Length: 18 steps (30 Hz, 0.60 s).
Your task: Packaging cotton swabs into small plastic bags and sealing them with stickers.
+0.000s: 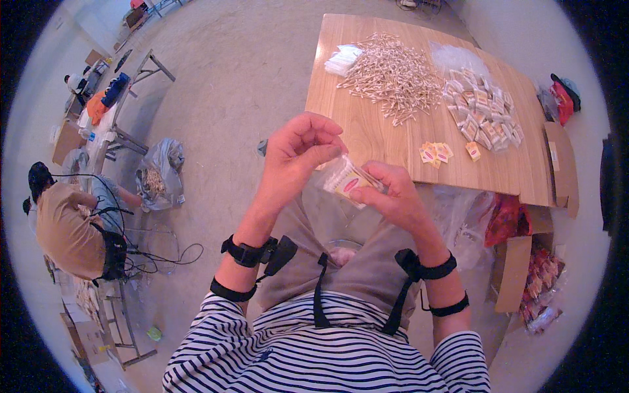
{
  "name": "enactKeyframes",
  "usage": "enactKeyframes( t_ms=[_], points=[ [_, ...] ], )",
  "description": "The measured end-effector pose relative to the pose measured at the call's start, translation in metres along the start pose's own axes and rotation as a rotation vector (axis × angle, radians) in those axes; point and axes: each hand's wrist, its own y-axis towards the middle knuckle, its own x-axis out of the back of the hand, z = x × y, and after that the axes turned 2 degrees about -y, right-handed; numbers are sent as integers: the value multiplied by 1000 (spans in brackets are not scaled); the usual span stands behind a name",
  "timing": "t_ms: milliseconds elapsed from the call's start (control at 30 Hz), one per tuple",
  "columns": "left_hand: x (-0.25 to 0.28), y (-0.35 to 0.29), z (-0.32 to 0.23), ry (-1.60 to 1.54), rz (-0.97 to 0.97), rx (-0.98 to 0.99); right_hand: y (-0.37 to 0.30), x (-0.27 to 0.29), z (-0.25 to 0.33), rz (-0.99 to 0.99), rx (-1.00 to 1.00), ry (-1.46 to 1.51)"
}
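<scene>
Above my lap, both hands hold a small clear packet of cotton swabs (342, 175) with a yellow and red label card showing through its front. My left hand (300, 152) pinches the packet's upper end between thumb and fingers. Lower down, my right hand (397, 196) grips the packet's side, its thumb pressed across the front. On the wooden table (367, 141) beyond lies a big heap of loose cotton swabs (393, 78). To its right is a pile of filled packets (483, 111). Several small label cards (435, 154) lie near the table's front edge.
Flat clear bags (343, 60) lie left of the swab heap. An open cardboard box (514, 275) stands below the table at right, beside red packaging (541, 281). Another person (75, 226) sits at far left by a grey bag (160, 173) on the floor.
</scene>
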Motion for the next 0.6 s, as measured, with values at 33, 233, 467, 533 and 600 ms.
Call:
enactKeyframes(
  t_ms=[33, 233, 467, 533, 600],
  points=[
    [1, 0, 0, 1, 4, 7, 0, 1, 0, 17, -5, -16],
    [6, -1, 2, -54, 42, 12, 0, 0, 1, 27, -10, 36],
    [10, -1, 0, -31, 41, 45, 1, 2, 0, 36, 10, 0],
    [12, -1, 0, -41, 48, 52, 1, 1, -1, 24, 29, 10],
    [13, 0, 0, -49, 59, 58, 0, 5, 8, 48, -40, 35]
  ],
)
